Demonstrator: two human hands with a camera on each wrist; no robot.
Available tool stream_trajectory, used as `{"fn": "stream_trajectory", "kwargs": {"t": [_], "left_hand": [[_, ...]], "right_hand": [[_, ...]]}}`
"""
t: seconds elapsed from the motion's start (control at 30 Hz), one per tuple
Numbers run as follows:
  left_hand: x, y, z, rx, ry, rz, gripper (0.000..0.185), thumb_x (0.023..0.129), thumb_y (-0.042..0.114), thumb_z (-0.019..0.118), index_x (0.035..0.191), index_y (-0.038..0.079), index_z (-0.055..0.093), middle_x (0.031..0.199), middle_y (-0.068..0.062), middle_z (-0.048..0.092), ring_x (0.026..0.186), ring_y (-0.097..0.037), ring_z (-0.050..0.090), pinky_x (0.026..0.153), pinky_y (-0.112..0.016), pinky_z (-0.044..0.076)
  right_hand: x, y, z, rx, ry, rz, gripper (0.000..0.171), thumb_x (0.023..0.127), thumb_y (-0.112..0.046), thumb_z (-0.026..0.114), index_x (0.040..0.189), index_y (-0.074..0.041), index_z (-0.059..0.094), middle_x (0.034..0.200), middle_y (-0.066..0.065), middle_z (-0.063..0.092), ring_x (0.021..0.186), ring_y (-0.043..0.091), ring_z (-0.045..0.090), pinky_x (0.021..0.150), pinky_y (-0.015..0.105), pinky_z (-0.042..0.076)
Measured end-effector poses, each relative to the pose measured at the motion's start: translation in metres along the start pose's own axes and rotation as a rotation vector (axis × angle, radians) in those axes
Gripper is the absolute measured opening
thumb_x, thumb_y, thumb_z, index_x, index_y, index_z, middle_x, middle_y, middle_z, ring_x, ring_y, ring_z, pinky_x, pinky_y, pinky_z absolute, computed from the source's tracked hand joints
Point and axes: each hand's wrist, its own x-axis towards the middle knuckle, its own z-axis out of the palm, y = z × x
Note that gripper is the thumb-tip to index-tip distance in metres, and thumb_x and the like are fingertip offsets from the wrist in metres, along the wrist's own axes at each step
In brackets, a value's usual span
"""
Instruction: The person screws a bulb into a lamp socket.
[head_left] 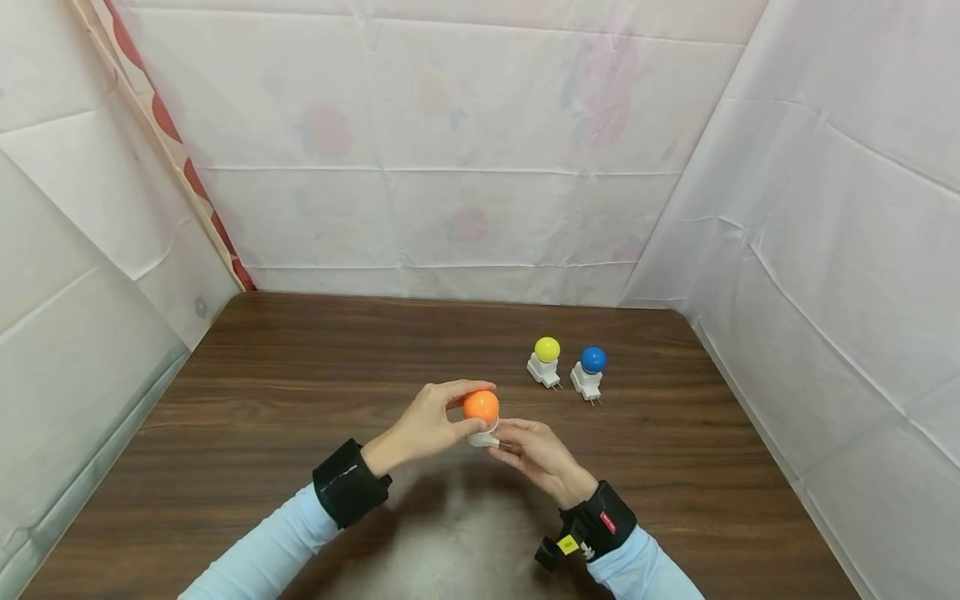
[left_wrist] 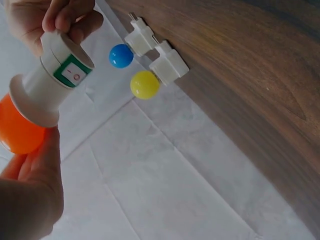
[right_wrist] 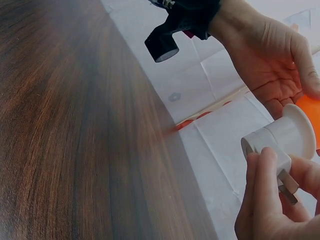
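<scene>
An orange light bulb [head_left: 481, 406] sits in a white plug-in lamp socket [left_wrist: 40, 97], held in the air above the table. My left hand [head_left: 427, 427] grips the bulb between thumb and fingers. From the other side, my right hand [head_left: 546, 458] pinches the socket's plug end. A rocker switch [left_wrist: 75, 74] with a green surround shows on the socket in the left wrist view. The metal prongs [right_wrist: 288, 186] stick out near the right fingers in the right wrist view. Whether the bulb is fully seated cannot be told.
Toward the back right of the dark wooden table [head_left: 300, 358] stand two more lamp sockets, one with a yellow bulb [head_left: 547, 349], the other with a blue bulb [head_left: 593, 360]. White sheeting [head_left: 450, 125] hangs at the back and both sides.
</scene>
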Motion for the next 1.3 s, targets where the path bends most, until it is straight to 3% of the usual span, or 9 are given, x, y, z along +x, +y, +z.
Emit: {"fn": "stream_trajectory", "kwargs": {"t": [0.2,0.33,0.43,0.67,0.8,1.0,1.3], "left_hand": [[0.003,-0.002,-0.002,-0.038,-0.067,0.003,0.045,0.08,0.005,0.069,0.122,0.001,0.055,0.117,-0.014,0.062,0.102,-0.023,0.06,0.091,-0.035,0.049],[0.004,-0.001,-0.001,-0.027,-0.058,-0.008,0.045,0.08,0.006,0.07,0.122,0.002,0.056,0.118,-0.012,0.062,0.102,-0.021,0.06,0.091,-0.032,0.049],[0.002,0.002,0.002,0.002,-0.001,-0.003,0.048,0.077,0.008,0.073,0.122,0.004,0.057,0.117,-0.012,0.062,0.1,-0.019,0.061,0.089,-0.031,0.051],[-0.002,0.008,0.014,0.128,0.212,-0.011,0.057,0.065,0.017,0.083,0.116,0.004,0.061,0.11,-0.009,0.066,0.095,-0.019,0.065,0.079,-0.032,0.055],[-0.003,0.01,0.016,0.147,0.26,-0.013,0.054,0.065,0.017,0.082,0.114,0.005,0.063,0.108,-0.008,0.067,0.093,-0.019,0.065,0.076,-0.037,0.055],[-0.003,0.009,0.014,0.113,0.233,-0.01,0.049,0.07,0.018,0.08,0.114,0.004,0.063,0.106,-0.007,0.067,0.091,-0.017,0.066,0.076,-0.032,0.056],[-0.003,0.007,0.007,0.042,0.115,0.04,0.046,0.073,0.012,0.077,0.116,0.005,0.061,0.108,-0.009,0.066,0.093,-0.017,0.064,0.083,-0.03,0.053]], "right_hand": [[0.001,0.002,-0.001,-0.009,-0.009,-0.017,0.04,0.087,-0.009,0.061,0.122,0.008,0.052,0.1,0.005,0.065,0.088,0.014,0.063,0.082,0.024,0.053],[0.001,0.003,-0.001,-0.006,-0.012,-0.032,0.041,0.088,-0.009,0.06,0.123,0.01,0.051,0.099,0.006,0.065,0.088,0.014,0.063,0.082,0.023,0.053],[0.0,0.002,0.0,0.01,0.0,-0.038,0.04,0.088,-0.007,0.059,0.123,0.01,0.05,0.098,0.005,0.065,0.088,0.013,0.063,0.082,0.023,0.053],[-0.002,0.0,0.002,0.038,0.024,-0.041,0.045,0.089,-0.008,0.059,0.128,0.011,0.045,0.096,0.004,0.065,0.089,0.013,0.063,0.084,0.025,0.052],[-0.002,-0.001,0.001,0.038,0.017,-0.04,0.048,0.088,-0.011,0.061,0.129,0.01,0.044,0.099,0.005,0.065,0.09,0.014,0.063,0.086,0.026,0.051],[-0.003,-0.001,0.002,-0.004,0.016,-0.05,0.044,0.086,-0.013,0.063,0.124,0.008,0.052,0.1,0.005,0.066,0.09,0.014,0.063,0.085,0.027,0.052],[-0.004,-0.001,0.001,-0.052,-0.012,-0.046,0.038,0.086,-0.013,0.064,0.118,0.005,0.058,0.099,0.004,0.065,0.089,0.014,0.063,0.084,0.027,0.052]]}}
